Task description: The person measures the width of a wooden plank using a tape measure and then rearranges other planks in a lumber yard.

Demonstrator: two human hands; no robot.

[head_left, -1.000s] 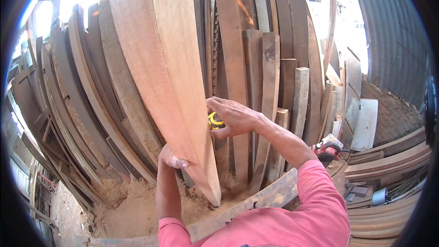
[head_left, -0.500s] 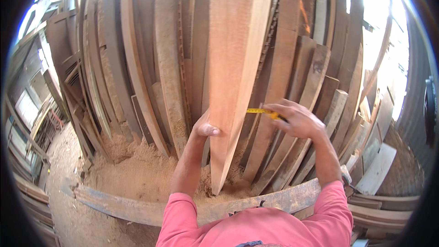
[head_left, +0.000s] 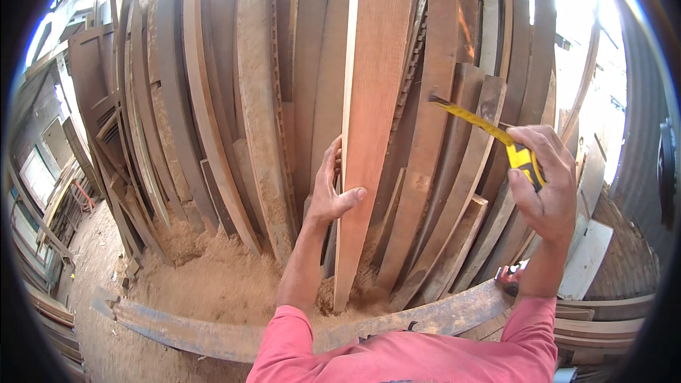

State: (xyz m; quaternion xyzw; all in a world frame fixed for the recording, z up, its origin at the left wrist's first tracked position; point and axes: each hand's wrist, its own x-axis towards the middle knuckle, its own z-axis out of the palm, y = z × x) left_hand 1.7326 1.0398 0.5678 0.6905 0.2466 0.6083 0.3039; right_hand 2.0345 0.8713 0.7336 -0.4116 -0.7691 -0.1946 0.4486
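Observation:
A long reddish-brown wooden plank stands upright in front of me, its lower end in the sawdust. My left hand grips its left edge, thumb across the front face and fingers partly hidden behind. Over to the right, apart from the plank, my right hand is closed around a yellow and black tape measure. A short length of its yellow blade sticks out toward the upper left, its tip touching nothing that I can make out.
Many weathered boards lean in a row behind the plank. Sawdust is heaped at their feet. A curved beam lies across the floor close to me. At the lower right are stacked boards and a pale panel.
My right hand has drawn the tape measure away from the plank, to the right. The plank has turned and shifted slightly right, its narrow pale edge now at the left.

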